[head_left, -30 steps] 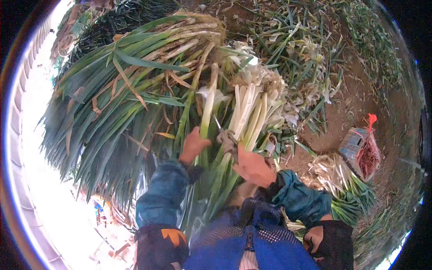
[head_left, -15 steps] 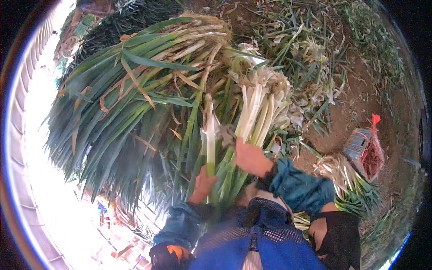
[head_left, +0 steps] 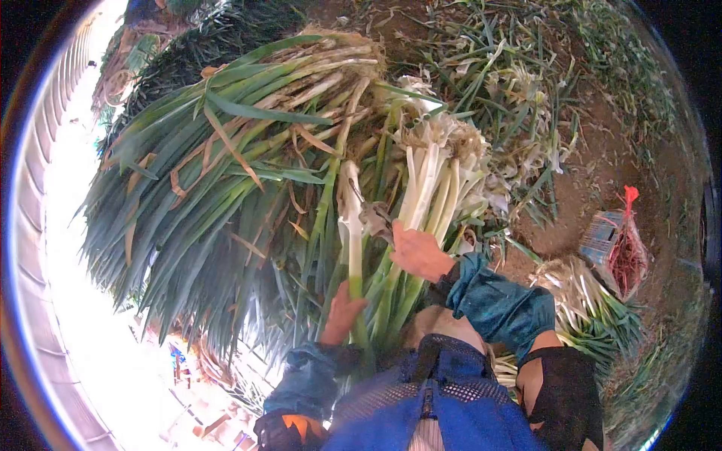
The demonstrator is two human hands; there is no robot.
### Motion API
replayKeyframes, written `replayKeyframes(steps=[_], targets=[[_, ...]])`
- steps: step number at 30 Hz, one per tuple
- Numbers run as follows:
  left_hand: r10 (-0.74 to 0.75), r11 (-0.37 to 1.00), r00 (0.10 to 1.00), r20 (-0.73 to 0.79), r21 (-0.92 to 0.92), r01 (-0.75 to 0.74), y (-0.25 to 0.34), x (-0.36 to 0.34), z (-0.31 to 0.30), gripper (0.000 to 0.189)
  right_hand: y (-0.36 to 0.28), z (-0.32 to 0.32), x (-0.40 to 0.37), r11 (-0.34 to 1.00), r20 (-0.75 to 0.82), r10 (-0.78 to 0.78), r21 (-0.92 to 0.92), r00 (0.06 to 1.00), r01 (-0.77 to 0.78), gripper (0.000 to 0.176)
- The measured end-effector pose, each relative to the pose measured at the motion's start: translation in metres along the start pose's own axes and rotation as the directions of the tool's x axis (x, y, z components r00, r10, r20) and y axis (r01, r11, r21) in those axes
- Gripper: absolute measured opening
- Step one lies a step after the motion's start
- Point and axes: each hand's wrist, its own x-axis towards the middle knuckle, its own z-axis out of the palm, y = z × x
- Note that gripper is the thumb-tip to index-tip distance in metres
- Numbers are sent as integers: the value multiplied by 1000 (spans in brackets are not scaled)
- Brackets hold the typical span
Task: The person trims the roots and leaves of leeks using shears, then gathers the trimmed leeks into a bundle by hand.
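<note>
Mostly the view is filled by a big heap of uncleaned green onions with long leaves and dry brown skins (head_left: 226,150), lying left and far. Right of it lies a bundle of peeled white-stemmed onions (head_left: 432,188), and on the brown soil at the near right a smaller bundle of cleaned onions (head_left: 587,308). Between heap and bundle runs one long pale onion stalk (head_left: 352,225); the left hand (head_left: 342,312) is closed around its green part, near the body. The right hand (head_left: 417,252) is curled on a small grey tool (head_left: 374,218), too blurred to tell knife from scissors, touching the stalk's white part. To do this well, I judge, hold the stalk firm, strip only the loose outer skin, and keep the edge turned away from the left fingers. A red mesh bag (head_left: 628,255) and a blue-grey printed box (head_left: 600,237) lie at right; the print is too small to read.
</note>
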Motion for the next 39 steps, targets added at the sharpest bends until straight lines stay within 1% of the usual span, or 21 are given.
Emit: replayKeyframes(steps=[2, 5, 6, 9, 10, 13, 14, 15, 17, 21, 23, 26, 29, 30, 32, 33, 35, 36, 37, 38, 39], targets=[[79, 997, 996, -37, -13, -80, 5, 3, -2, 49, -7, -4, -4, 999, -21, 26, 37, 999, -25, 54], [70, 996, 998, 3, -60, -69, 55, 7, -12, 49, -30, -30, -28, 953, 211, 259, 102, 943, -285, 56], [48, 995, 998, 33, -85, -45, 77, 14, -14, 50, -33, -38, -43, 959, 147, 215, 152, 965, -237, 53], [184, 982, 982, 29, -50, -183, 107, 46, -9, 50, -41, -71, -63, 904, 203, 341, 197, 918, -380, 67], [310, 949, 951, 21, -65, -308, 129, 48, -3, 52, -38, -78, -70, 877, 209, 373, 239, 904, -417, 69], [260, 964, 956, 138, 25, -266, 106, 74, 28, 57, -25, -86, -86, 821, 129, 515, 212, 848, -531, 67], [305, 942, 942, 142, 96, -320, 97, 73, 39, 65, -14, -86, -91, 814, 123, 539, 177, 833, -553, 66], [230, 959, 953, 197, 120, -256, 89, 68, 48, 68, -5, -86, -95, 809, 104, 551, 179, 828, -560, 66], [221, 937, 953, 206, 228, -267, 61, 56, 63, 70, 15, -80, -99, 798, 70, 571, 188, 818, -573, 65], [164, 963, 959, 232, 174, -207, 55, 38, 66, 71, 52, -67, -82, 899, -48, 432, 101, 900, -426, 61], [125, 973, 955, 269, 157, -172, 59, 35, 61, 68, 69, -69, -53, 882, -92, 470, 90, 878, -463, 58], [214, 957, 952, 217, 147, -249, 8, 42, 68, 68, 93, -66, -32, 909, -200, 412, 29, 889, -415, 55], [235, 964, 951, 202, 76, -254, 6, 32, 67, 67, 72, -79, -55, 977, -280, 215, 60, 936, -207, 54], [193, 963, 954, 231, 140, -229, 10, 26, 67, 63, 56, -81, -58, 916, -29, 396, 80, 918, -393, 55], [102, 946, 957, 273, 271, -178, 29, 30, 65, 54, 34, -82, -75, 897, 123, 420, 97, 899, -432, 54], [206, 901, 928, 310, 309, -303, 30, 39, 56, 47, 32, -82, -79, 885, 196, 430, 99, 881, -454, 54], [394, 754, 825, 405, 371, -542, 33, 67, 29, 33, 37, -79, -76, 874, 159, 466, 69, 870, -481, 51], [525, 558, 802, 287, 595, -578, 47, 84, 17, 25, 38, -79, -74, 879, 127, 459, 83, 880, -470, 50], [655, 333, 727, 204, 786, -521, 62, 105, 3, 17, 37, -79, -73, 881, 96, 454, 99, 886, -462, 49], [681, 470, 731, -37, 788, -398, 52, 141, -9, 11, 29, -78, -73, 915, 84, 386, 90, 919, -393, 48], [694, 420, 713, -100, 861, -288, 45, 171, -27, 14, 22, -72, -74, 924, 87, 359, 107, 929, -367, 49]])
